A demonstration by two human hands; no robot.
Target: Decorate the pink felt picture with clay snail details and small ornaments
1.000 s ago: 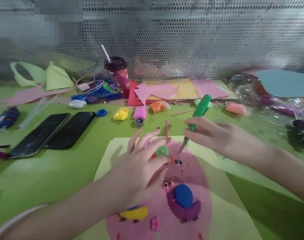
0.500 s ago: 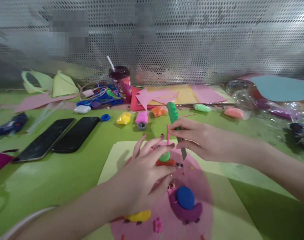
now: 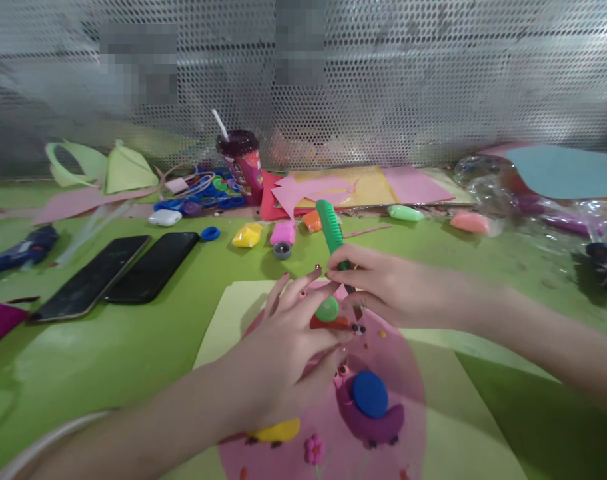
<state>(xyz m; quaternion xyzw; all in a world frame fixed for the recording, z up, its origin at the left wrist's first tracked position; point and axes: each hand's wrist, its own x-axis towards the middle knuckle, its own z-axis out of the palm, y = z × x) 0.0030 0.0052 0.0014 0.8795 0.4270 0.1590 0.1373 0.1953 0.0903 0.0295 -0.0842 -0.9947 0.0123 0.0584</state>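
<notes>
My right hand pinches a craft knife with a ridged green handle; its dark metal blade points down at the pink paper oval, partly hidden by the fingers. Near the tip lies a small pair of black-and-white clay eyes. My left hand is spread over the oval, fingers apart, beside an orange clay figure with a green disc. Nearer stand a purple clay snail with a blue disc shell and a pink flower. A yellow clay figure is half covered by my left hand.
Pale yellow paper lies beneath the oval. Behind are clay packs in yellow, pink and salmon, and a lidded cup with a straw. Two phones lie left, near a glue gun.
My right hand has moved left with the knife, from the oval's far right edge to beside my left hand's fingers. The handle now leans left. My left hand stays spread over the oval.
</notes>
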